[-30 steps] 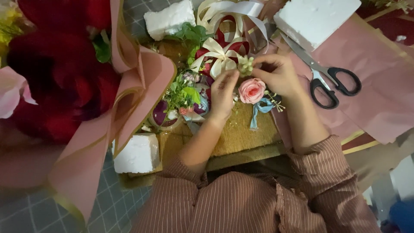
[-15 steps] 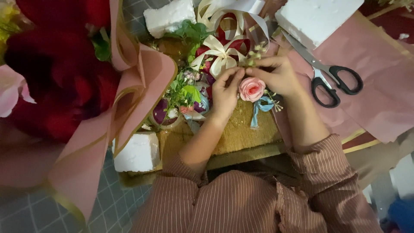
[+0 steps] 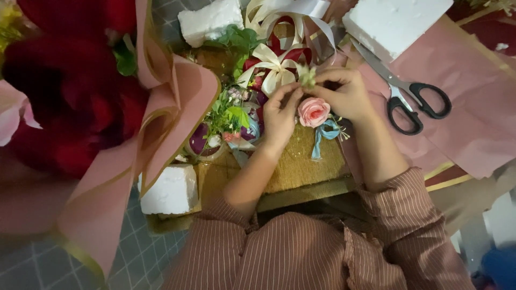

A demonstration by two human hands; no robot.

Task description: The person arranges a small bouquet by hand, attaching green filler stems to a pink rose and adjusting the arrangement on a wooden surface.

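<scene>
A long-sleeved garment of brownish-mauve cloth with thin pale pinstripes is worn. The left striped sleeve (image 3: pixel 301 247) is seen pushed up past the forearm, bunched in soft folds near the elbow. The right striped sleeve (image 3: pixel 414 215) is likewise gathered above the wrist, its cuff edge loose and creased. The stripes are run lengthwise along both sleeves. Both forearms are left bare. The left hand (image 3: pixel 280 110) and right hand (image 3: pixel 344 94) are bare; no rings, watch or gloves are seen. Nails cannot be made out.

Pink rose (image 3: pixel 313 111), cream-and-red ribbon bow (image 3: pixel 274 67), black-handled scissors (image 3: pixel 411 102), brown pinstriped sleeves (image 3: pixel 414 215).
</scene>
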